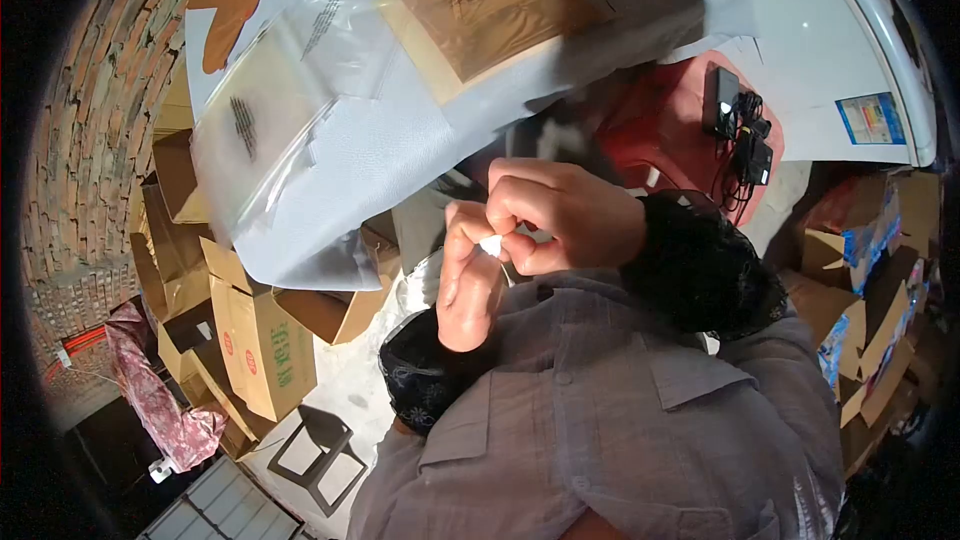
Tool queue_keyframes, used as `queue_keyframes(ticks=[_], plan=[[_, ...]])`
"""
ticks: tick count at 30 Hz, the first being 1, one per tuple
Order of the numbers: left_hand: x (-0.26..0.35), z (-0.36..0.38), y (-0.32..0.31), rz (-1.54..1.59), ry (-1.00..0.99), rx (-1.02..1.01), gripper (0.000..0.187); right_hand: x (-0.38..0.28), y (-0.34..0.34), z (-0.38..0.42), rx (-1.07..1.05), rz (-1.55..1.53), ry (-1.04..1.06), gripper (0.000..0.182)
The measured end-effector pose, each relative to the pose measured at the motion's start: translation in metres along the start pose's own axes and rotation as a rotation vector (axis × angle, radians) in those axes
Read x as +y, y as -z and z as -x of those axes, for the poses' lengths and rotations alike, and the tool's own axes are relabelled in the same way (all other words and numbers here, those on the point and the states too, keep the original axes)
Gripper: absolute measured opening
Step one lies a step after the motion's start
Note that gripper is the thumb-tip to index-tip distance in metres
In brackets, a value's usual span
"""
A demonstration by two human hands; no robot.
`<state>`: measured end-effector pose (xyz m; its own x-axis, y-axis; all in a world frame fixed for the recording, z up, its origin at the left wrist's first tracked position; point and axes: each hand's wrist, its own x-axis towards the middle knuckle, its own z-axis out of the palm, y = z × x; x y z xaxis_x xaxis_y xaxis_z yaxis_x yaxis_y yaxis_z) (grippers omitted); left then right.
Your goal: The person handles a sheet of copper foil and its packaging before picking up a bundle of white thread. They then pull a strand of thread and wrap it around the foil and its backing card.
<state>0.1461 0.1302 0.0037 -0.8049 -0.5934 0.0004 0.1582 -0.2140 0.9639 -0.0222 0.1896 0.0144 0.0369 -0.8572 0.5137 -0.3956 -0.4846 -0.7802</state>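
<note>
My left hand [468, 285] and my right hand [562, 215] meet in front of my chest, over the near edge of the table. A small white thing [491, 245] shows between the fingertips; it is too small to name. Left thumb and fingers are pinched on it from the side. My right fingers are curled and pressed close against the same spot, so both hands are closed. Beyond them, clear plastic bags [262, 120] with dark print lie on the grey-white table [390, 155]. A brown printed packet [490, 5] rests on a cream sheet farther off.
A red stool [660, 130] carries black power adapters with cables [740, 120]. Cardboard boxes [255, 340] stand at the left, with more boxes [850, 310] at the right. On the floor is a small dark frame [318, 460]. A brick wall [110, 90] bounds the left side.
</note>
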Motion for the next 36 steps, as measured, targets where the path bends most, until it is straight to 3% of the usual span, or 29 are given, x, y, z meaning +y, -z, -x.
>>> queue_keyframes(ticks=[2, 3, 4, 5, 8, 11, 14, 19, 24, 27, 30, 33, 36], plan=[[-0.015, -0.013, 0.011, -0.337, -0.23, 0.124, 0.014, 0.007, -0.008, 0.005, 0.005, 0.053, 0.054, 0.025], [-0.016, -0.019, 0.014, -0.509, -0.344, 0.189, 0.012, 0.004, -0.008, 0.005, 0.037, 0.028, -0.025, 0.024], [-0.015, -0.021, 0.012, -0.625, -0.453, 0.128, 0.007, -0.001, -0.01, 0.006, 0.069, 0.002, -0.102, 0.023], [-0.012, -0.022, 0.008, -0.441, -0.334, 0.116, 0.009, -0.005, -0.011, 0.006, 0.099, -0.022, -0.178, 0.023], [0.001, -0.025, -0.001, -0.376, -0.243, 0.076, 0.016, 0.001, -0.02, 0.012, 0.256, -0.052, -0.26, 0.02], [-0.004, -0.028, -0.005, -0.277, -0.136, 0.158, 0.009, 0.004, -0.016, 0.017, 0.284, -0.042, -0.301, 0.019], [0.0, -0.034, -0.012, -0.218, -0.184, 0.204, 0.012, -0.003, -0.016, 0.02, 0.314, -0.1, -0.411, 0.018], [-0.002, -0.043, -0.012, -0.379, -0.244, 0.199, 0.013, 0.002, -0.017, 0.014, 0.456, -0.331, -0.398, 0.018], [0.003, -0.055, 0.003, 0.175, 0.128, 0.129, 0.009, 0.013, -0.002, 0.02, 0.385, -0.171, -0.477, 0.012], [0.01, -0.057, 0.001, 0.302, 0.248, 0.155, 0.009, 0.017, -0.003, 0.02, 0.415, -0.217, -0.478, 0.013], [0.01, -0.059, 0.001, 0.253, 0.197, 0.149, 0.008, 0.009, -0.006, 0.011, 0.459, 0.033, -0.282, 0.014], [0.005, -0.063, -0.002, 0.145, 0.121, 0.14, 0.009, 0.008, -0.007, 0.011, 0.437, -0.253, -0.404, 0.015], [0.0, -0.064, 0.002, 0.097, 0.112, 0.112, 0.01, 0.01, -0.002, 0.013, 0.379, -0.167, -0.434, 0.014]])
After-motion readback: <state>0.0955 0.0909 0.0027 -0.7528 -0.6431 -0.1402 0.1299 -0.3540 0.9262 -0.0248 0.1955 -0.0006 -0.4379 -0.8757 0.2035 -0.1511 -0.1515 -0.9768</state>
